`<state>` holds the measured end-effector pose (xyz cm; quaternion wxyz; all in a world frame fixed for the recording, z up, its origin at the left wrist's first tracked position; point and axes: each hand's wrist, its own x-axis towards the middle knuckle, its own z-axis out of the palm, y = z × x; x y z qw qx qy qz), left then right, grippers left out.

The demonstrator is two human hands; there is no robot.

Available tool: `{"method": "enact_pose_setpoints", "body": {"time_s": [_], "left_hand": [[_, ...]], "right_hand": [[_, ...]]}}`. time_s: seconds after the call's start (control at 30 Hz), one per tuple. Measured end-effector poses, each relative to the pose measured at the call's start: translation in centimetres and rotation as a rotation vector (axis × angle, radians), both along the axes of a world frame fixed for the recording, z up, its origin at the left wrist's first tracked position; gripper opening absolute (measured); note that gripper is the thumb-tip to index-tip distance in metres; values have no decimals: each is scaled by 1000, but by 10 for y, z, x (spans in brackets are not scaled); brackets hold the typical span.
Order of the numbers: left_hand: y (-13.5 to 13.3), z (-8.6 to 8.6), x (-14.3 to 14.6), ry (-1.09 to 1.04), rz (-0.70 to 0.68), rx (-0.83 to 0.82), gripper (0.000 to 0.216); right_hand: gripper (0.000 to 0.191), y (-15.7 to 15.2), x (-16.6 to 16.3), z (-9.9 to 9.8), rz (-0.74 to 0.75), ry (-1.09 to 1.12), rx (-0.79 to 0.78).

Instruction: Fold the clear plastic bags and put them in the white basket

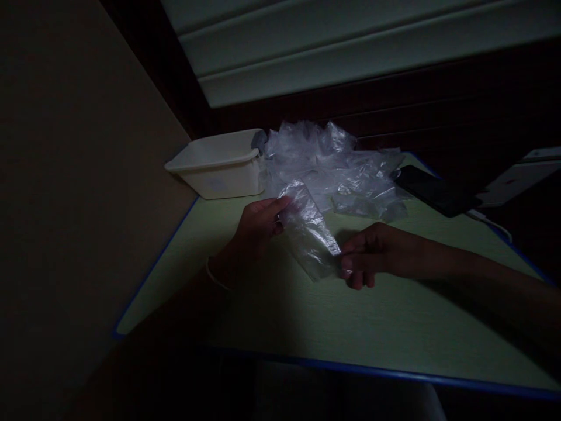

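Observation:
A clear plastic bag [309,231], flat and folded into a strip, is stretched between my two hands above the table. My left hand [262,221] pinches its upper left end between thumb and fingers. At the lower right end, my right hand [364,255] grips the same bag, fingers curled under it. Just behind lies a heap of crumpled clear plastic bags [311,153], some spread toward the right. A thin band circles my left wrist. The room is dim, so fine detail on the bag is hard to make out.
A white plastic bin [228,178] with a grey handle clip stands at the back left, against the wall. A dark phone [438,190] lies at the right with a white cable [495,225] beside it. The pale green table [372,333] has a blue edge.

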<state>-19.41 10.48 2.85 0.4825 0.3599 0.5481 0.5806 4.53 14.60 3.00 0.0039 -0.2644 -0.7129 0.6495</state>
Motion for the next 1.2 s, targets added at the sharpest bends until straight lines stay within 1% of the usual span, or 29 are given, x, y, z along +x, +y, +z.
{"method": "enact_pose_setpoints", "body": {"time_s": [0.13,0.23,0.37,0.53,0.7,0.77,0.83,0.93,1.0,1.1,1.2], "left_hand": [[-1,0,3,4,-9,-9,22],[-2,1,4,-4,-30,7,22],[-2,2,4,-16,2,-13,22],[-1,2,4,-15,3,13,22],[-1,4,4,0,8,17,24],[-1,4,4,17,-3,32,24],[-3,5,5,14,-33,42,24],[-7,6,10,2,-117,13,24],[-10,6,14,14,-156,-17,26],[-14,5,18,80,-205,-36,30],[-15,2,18,177,-266,-26,35]], "right_hand": [[30,-7,-4,-5,-102,5,154],[27,-10,-5,-9,-111,9,189],[31,-9,-4,-7,-102,31,164],[36,-8,-3,-5,-111,33,140],[32,-4,-2,-6,-71,50,52],[30,-3,-1,-3,-34,37,31],[29,-3,-1,2,-16,69,19],[29,-6,-2,9,-59,173,-6],[31,-9,-4,10,-104,212,-31],[35,-13,-7,5,-178,242,-94],[32,-16,-11,-4,-241,267,-167]]}}
